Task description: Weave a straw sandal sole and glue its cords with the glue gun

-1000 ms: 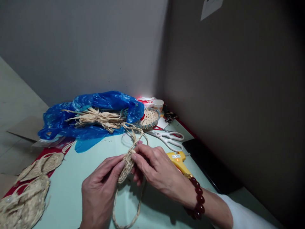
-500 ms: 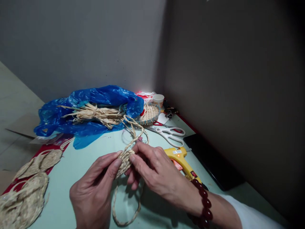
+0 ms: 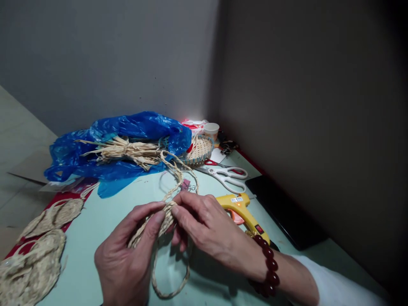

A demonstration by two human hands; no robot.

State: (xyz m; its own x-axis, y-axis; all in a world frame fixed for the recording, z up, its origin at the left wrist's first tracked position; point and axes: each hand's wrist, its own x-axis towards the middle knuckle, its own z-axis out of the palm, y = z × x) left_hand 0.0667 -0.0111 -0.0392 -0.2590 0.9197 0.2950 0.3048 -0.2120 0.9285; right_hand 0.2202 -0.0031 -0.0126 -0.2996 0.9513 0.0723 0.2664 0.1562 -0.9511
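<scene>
Both my hands pinch a small woven straw piece (image 3: pixel 164 221) just above the pale green table (image 3: pixel 105 221). My left hand (image 3: pixel 127 259) grips its lower left side with thumb and fingers. My right hand (image 3: pixel 207 227), with a dark red bead bracelet (image 3: pixel 267 265) on the wrist, holds the top edge from the right. Loose braided straw strands (image 3: pixel 178 174) run from the piece toward the back. A braided loop (image 3: pixel 170 289) hangs from it onto the table below my hands.
A blue plastic bag (image 3: pixel 127 131) holding a straw bundle (image 3: pixel 127 153) lies at the back. White-handled scissors (image 3: pixel 228 176), a yellow glue gun (image 3: pixel 242 210), a small woven basket (image 3: pixel 199 151) and a paper cup (image 3: pixel 211 128) sit right. Finished straw pieces (image 3: pixel 35 259) lie left. Walls close in behind and right.
My left hand has slid further under the woven piece, which now tilts flatter and lower to the left. The right hand stays on its top edge. The view has dipped slightly.
</scene>
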